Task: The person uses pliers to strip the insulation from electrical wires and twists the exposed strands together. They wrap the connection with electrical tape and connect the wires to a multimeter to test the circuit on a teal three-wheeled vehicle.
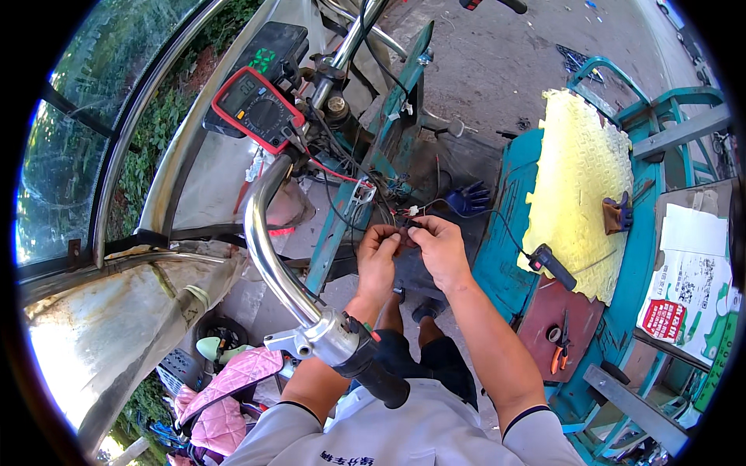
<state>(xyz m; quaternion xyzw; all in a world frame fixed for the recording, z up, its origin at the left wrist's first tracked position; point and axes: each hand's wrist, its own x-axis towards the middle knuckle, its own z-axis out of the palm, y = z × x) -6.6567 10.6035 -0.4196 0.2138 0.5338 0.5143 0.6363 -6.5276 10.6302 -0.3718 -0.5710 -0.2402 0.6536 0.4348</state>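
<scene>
My left hand (378, 255) and my right hand (440, 247) meet in the middle of the view, both closed with fingertips pinching thin electrical wires. The dark piece between the fingertips is too small to make out. Just beyond them is a small white connector (413, 210) among loose coloured wires. A black cable (497, 213) runs from there to a black twist-grip throttle (552, 268) lying at the yellow mat's edge. Up and left, a red multimeter (259, 109) rests by the handlebar, its leads trailing toward the wiring.
A chrome handlebar (272, 248) with a black grip (381, 384) crosses in front of my left arm. A yellow foam mat (579, 186) covers the teal seat frame, a brown-and-dark glove on it. A blue glove (468, 199) lies beyond my hands. Orange-handled pliers (559, 357) and tape lie right.
</scene>
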